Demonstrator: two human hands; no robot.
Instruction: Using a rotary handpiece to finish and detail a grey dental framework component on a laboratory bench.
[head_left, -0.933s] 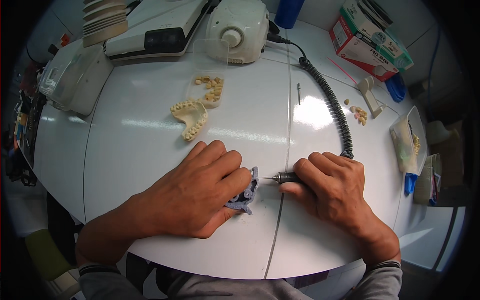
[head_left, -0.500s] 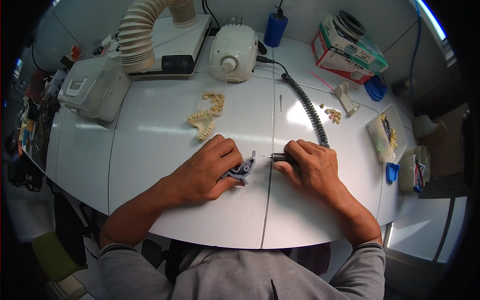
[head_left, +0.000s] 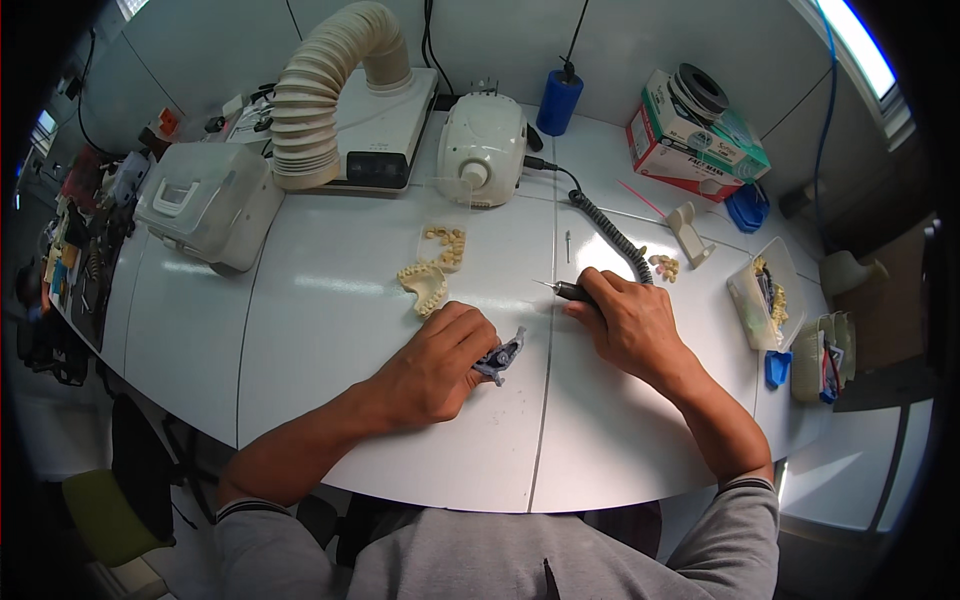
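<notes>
My left hand is closed around a small grey-blue dental piece with an uneven, curved edge; my fingers cover much of it. A dark rotary handpiece with a thin bur lies in the grip of my right hand. Its tip points left and upward, apart from the grey-blue piece. Just beyond my left hand sits a cream dental arch model. Behind that, a clear box holds several yellowish teeth. Fine specks lie on the table below the grey-blue piece.
A coiled black cord links the handpiece to a white motor unit. Loose teeth and a beige stand lie beyond my right hand. At right is a plastic container; a hose arches over the back left.
My hands have moved apart slightly, and the handpiece tip has drawn up and away from the grey-blue piece. That piece has turned a little in my left hand. The whole view has shifted.
</notes>
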